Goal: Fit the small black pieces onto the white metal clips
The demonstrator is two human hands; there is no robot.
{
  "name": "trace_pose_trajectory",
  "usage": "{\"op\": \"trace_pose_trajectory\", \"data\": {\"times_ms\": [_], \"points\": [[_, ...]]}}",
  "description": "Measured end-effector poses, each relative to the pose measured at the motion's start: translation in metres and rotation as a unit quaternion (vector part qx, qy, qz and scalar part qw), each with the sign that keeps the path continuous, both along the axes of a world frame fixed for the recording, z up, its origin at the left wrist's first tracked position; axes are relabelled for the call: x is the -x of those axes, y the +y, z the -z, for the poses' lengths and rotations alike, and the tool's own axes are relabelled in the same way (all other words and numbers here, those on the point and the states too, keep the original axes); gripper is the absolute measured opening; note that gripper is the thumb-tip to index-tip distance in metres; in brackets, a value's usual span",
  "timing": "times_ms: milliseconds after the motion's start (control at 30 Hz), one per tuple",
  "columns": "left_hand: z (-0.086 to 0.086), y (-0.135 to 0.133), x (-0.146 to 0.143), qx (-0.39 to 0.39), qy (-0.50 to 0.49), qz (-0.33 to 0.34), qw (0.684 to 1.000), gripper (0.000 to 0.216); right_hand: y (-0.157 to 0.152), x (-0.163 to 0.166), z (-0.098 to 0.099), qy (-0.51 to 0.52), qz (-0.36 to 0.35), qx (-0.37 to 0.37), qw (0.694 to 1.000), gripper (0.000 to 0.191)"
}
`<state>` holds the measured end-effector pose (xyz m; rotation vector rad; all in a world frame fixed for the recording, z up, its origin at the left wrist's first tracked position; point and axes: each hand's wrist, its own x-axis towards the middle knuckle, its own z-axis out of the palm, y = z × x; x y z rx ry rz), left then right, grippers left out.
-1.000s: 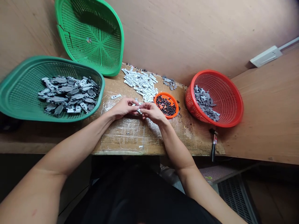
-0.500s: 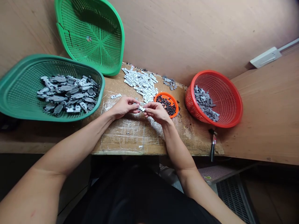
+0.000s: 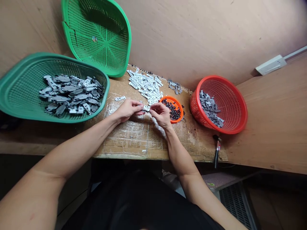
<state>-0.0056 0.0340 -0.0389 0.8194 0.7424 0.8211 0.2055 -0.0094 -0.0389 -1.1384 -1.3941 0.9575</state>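
Observation:
Between my two hands is a small white plastic part (image 3: 146,108), held above the cardboard-covered table (image 3: 124,140). My left hand (image 3: 129,110) pinches its left end between thumb and fingers. At the other end, the thumb and fingertips of my right hand (image 3: 161,113) close on the part. Just beyond my hands lies a pile of similar white parts (image 3: 145,83). An orange dish (image 3: 181,117) of small dark pieces sits beside my right hand. One white part (image 3: 120,98) lies alone near my left hand.
A dark green basket (image 3: 19,110) of grey and white parts stands left, with a bright green basket (image 3: 105,60) tilted behind it. At right are a red basket (image 3: 236,110) with grey pieces and a hammer (image 3: 216,153). Grey pieces (image 3: 175,86) lie by the back wall.
The white part is turned and shows more of its face between my fingers. My right hand has shifted slightly at its end. The whole view has tilted a little.

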Motion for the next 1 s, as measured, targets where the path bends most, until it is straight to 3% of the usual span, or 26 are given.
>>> {"op": "trace_pose_trajectory", "data": {"times_ms": [200, 433, 600, 767, 1000], "points": [[0.001, 0.000, -0.001, -0.009, 0.000, 0.003, 1.000, 0.013, 0.001, -0.004, 0.000, -0.068, -0.038, 0.015, 0.997, 0.042], [0.003, 0.001, 0.000, -0.038, 0.012, 0.044, 0.998, 0.018, 0.004, -0.014, -0.011, -0.064, -0.136, 0.051, 0.987, 0.049], [-0.001, 0.000, 0.002, -0.053, -0.010, 0.045, 0.998, 0.026, -0.005, -0.014, -0.027, -0.063, -0.118, 0.015, 0.991, 0.048], [-0.004, -0.001, 0.003, -0.073, -0.028, 0.047, 0.996, 0.039, -0.007, -0.014, -0.042, -0.083, -0.147, 0.003, 0.986, 0.047], [-0.006, -0.001, 0.004, -0.081, -0.032, 0.056, 0.995, 0.034, -0.002, -0.014, -0.042, -0.112, -0.164, 0.013, 0.980, 0.043]]}}
